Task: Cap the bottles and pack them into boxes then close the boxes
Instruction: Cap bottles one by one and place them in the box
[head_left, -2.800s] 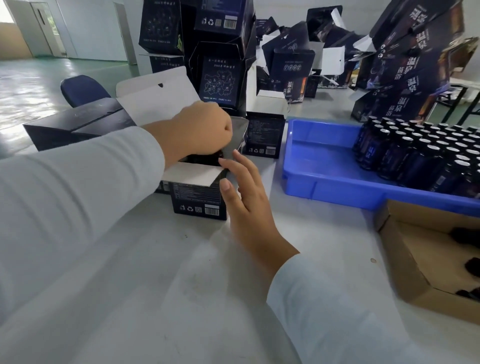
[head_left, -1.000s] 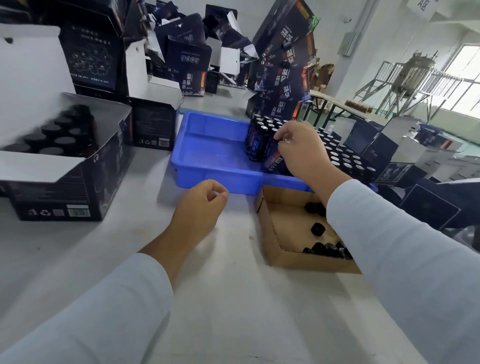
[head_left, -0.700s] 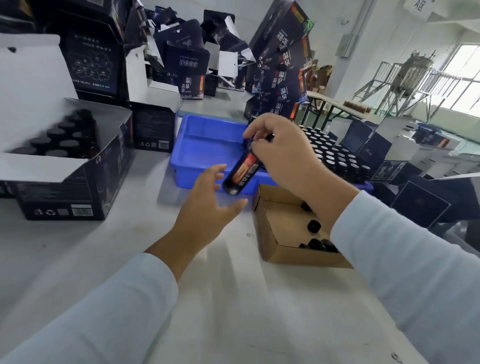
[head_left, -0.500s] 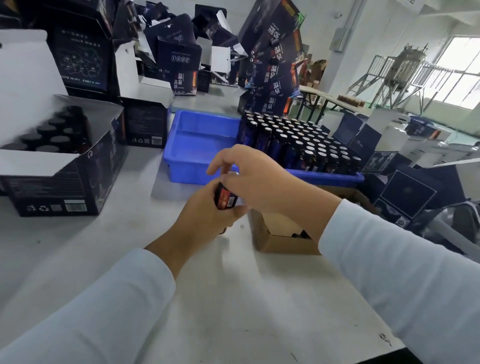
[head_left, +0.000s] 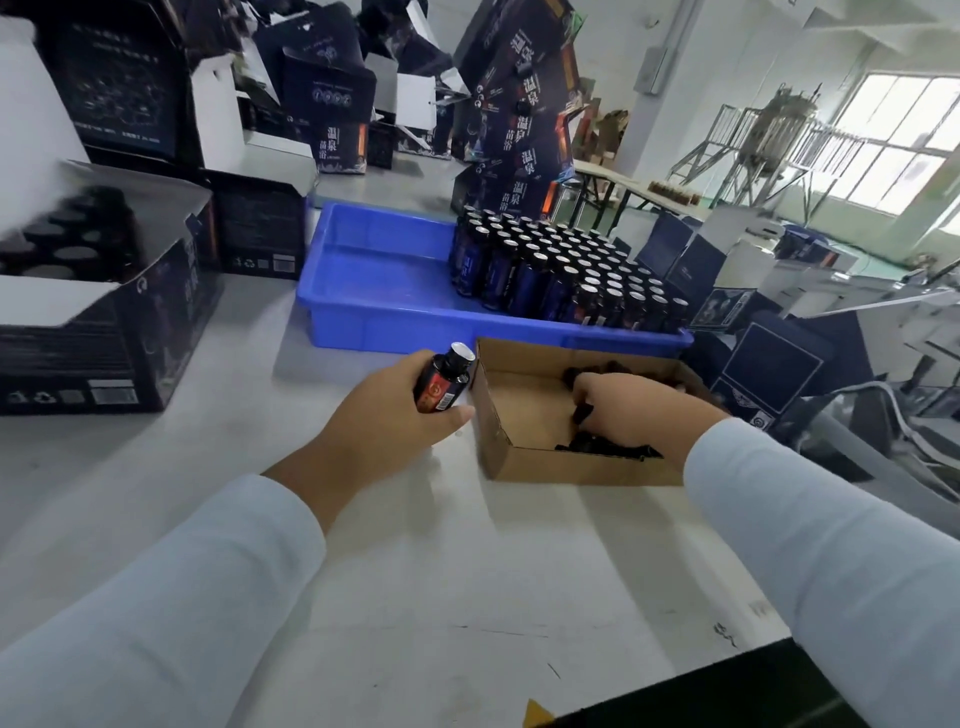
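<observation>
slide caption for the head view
Left hand holds an uncapped bottle while right hand reaches into the cap box.

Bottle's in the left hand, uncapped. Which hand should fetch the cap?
The right hand. It is already inside the cardboard tray among the black caps, while the left hand has its grip round the bottle beside the tray.

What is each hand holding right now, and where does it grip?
The left hand grips a small dark bottle around its lower body, uncapped neck free. The right hand reaches among black caps in the cardboard box; whether it holds one cannot be told.
</observation>
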